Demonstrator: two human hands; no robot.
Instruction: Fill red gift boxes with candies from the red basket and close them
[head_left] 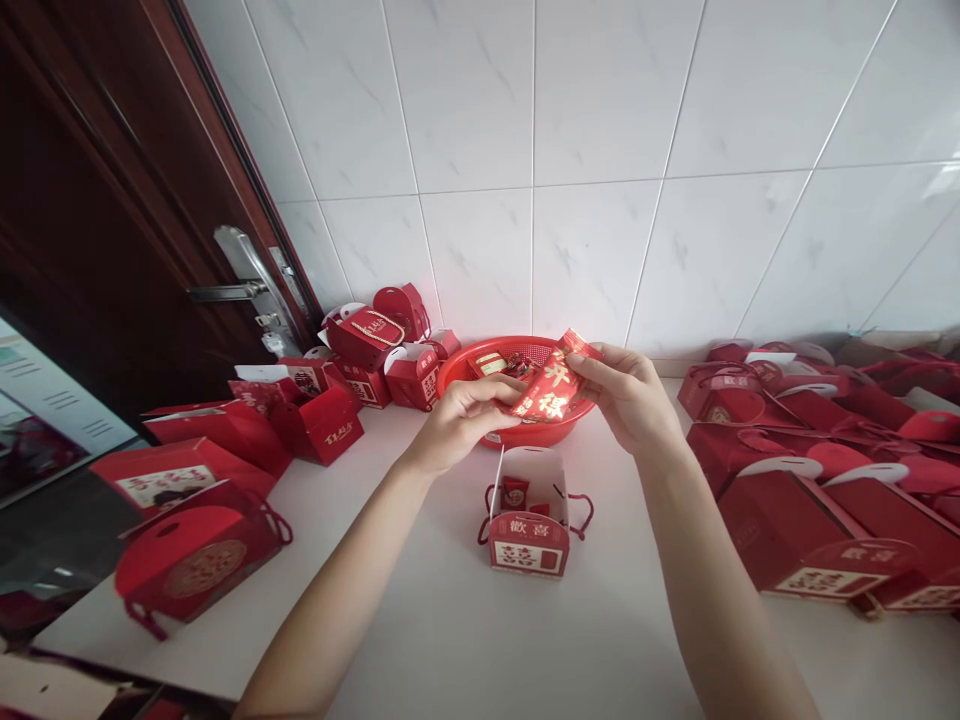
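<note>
Both my hands hold a red packet with gold characters [553, 385] above the front of a red plastic basket [536, 433]. My left hand [472, 415] pinches its lower left end, and my right hand [624, 392] grips the upper right end. Inside the basket lie small wrapped items, partly hidden by the packet and my hands. Just below, on the white table, stands an open red gift box [527, 545] with dark red cord handles. A small red wrapped piece [514, 492] shows inside it.
Several red gift boxes [202, 560] stand along the table's left side, more [364, 335] are stacked near the wall. Rows of red boxes [810, 520] crowd the right. A tiled wall [600, 240] rises behind; a dark wooden door [135, 170] with a metal handle is at left.
</note>
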